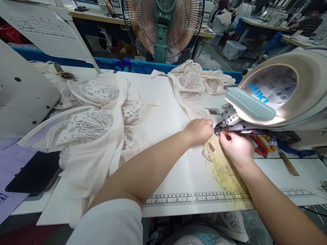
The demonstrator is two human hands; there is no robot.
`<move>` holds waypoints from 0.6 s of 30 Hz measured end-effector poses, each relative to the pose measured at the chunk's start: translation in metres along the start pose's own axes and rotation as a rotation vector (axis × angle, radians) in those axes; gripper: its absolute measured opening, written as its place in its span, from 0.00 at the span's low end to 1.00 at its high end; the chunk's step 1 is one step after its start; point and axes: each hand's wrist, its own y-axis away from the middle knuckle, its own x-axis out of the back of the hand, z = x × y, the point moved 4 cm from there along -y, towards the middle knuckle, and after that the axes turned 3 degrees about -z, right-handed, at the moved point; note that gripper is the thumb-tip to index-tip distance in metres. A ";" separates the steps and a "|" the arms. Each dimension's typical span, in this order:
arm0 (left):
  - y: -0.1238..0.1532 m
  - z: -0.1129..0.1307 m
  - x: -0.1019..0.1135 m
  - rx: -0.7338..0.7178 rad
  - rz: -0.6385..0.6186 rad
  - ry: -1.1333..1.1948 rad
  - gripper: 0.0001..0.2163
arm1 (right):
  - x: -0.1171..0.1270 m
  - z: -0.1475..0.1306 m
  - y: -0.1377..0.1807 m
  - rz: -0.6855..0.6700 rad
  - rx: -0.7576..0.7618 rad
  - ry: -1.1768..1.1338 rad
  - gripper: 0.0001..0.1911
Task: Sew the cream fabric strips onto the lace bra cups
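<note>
Two hands at sewing machine, lace

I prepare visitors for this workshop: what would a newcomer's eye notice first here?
Probably the big fan at top centre strikes first. Next comes the pale sewing machine with blue letters at right, the left hand and right hand close to its working end. Lace garments lie spread at the left.
</note>
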 end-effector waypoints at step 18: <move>0.001 0.001 0.001 0.000 -0.026 -0.011 0.10 | 0.001 -0.003 -0.001 -0.022 -0.024 -0.006 0.16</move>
